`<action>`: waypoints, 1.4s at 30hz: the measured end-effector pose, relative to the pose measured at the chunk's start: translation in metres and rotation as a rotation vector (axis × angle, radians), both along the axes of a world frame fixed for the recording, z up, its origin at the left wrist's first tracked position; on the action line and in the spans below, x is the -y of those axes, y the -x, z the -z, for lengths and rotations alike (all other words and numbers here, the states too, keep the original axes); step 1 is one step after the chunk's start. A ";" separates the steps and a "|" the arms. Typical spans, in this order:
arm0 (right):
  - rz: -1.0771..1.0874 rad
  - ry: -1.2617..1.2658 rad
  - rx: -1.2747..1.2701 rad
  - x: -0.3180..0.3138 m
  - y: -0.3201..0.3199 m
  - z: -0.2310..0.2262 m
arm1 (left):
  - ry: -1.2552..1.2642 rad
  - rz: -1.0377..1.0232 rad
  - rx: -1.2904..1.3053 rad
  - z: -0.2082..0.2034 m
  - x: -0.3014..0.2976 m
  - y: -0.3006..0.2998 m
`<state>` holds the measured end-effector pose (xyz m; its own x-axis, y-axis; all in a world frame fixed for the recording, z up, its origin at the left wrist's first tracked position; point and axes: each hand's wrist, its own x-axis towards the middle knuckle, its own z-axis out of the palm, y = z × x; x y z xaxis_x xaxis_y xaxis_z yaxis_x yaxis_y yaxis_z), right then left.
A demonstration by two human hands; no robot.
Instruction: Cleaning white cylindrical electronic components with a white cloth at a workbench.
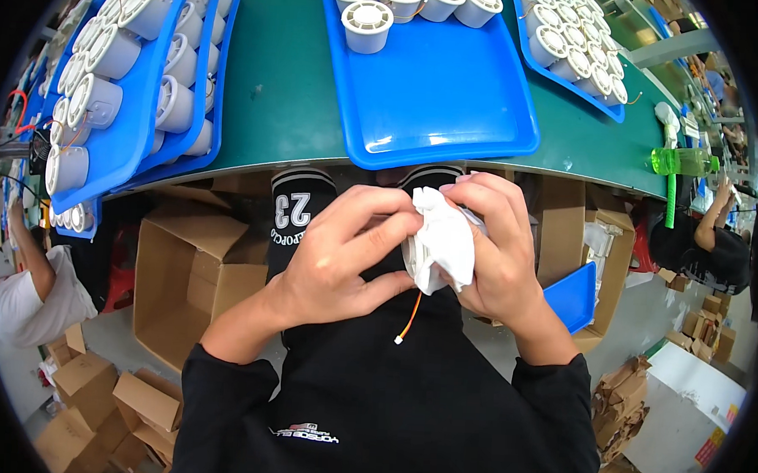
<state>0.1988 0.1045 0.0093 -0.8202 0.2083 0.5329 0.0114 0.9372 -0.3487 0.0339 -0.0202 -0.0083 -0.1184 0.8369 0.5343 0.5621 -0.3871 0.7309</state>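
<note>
both hands work in front of the body, over the lap, just off the near edge of the green surface (276,80). left hand (340,253) closed, thumb and fingertips pinching the left side of a white cup (409,253). right hand (503,263) gripping too, fingers curled round a crumpled white cloth (448,239) — the cloth hides most of the cup, so its exact fit cannot be told. an orange-red wire (411,312) hangs below, small white plug (398,340) at its tip.

ahead on the surface: blue tray (440,95), five white vented cups (367,26) in view at its far end. stacked trays (143,129) of similar cups at left; another loaded tray (523,31) at far right. green bottle (685,162) lies near the right end.

below — open carton (174,287) left, second carton (563,219) right, small blue tray (572,297) leaning there.
</note>
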 end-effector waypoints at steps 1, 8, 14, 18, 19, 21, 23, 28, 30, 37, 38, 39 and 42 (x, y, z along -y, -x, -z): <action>-0.014 0.145 -0.015 0.001 0.000 0.001 | -0.026 0.010 -0.027 0.001 0.000 0.000; -0.123 0.392 -0.277 0.006 0.006 0.019 | -0.062 0.026 -0.088 0.005 -0.001 0.004; -0.039 0.301 -0.137 0.004 0.011 0.009 | -0.056 -0.037 -0.054 0.004 -0.002 0.002; -0.128 0.592 -0.001 -0.009 0.008 0.015 | -0.060 0.031 -0.067 0.012 0.000 0.003; -0.123 0.598 -0.003 -0.012 0.005 0.011 | -0.081 0.065 -0.073 0.015 0.001 0.003; -0.126 1.300 0.469 -0.019 0.002 0.000 | -0.054 0.052 -0.034 0.008 0.002 0.001; -0.163 1.443 0.476 -0.018 0.003 0.003 | -0.072 0.074 -0.158 0.009 0.002 0.004; -0.051 1.711 0.334 -0.010 0.007 0.011 | -0.087 0.026 -0.082 0.008 0.002 0.001; -0.002 1.715 0.322 -0.006 0.007 0.016 | -0.090 -0.030 -0.087 0.014 0.005 0.000; 0.087 1.804 0.087 0.015 0.017 0.034 | -0.144 -0.185 -0.008 0.036 -0.001 0.000; 0.122 1.777 0.076 0.017 0.018 0.037 | -0.150 -0.193 -0.019 0.037 -0.002 0.001; 0.118 1.780 0.076 0.017 0.019 0.037 | -0.147 -0.195 -0.022 0.038 -0.003 0.001; 0.156 1.707 0.086 0.019 0.018 0.037 | -0.186 -0.235 -0.053 0.041 -0.007 0.005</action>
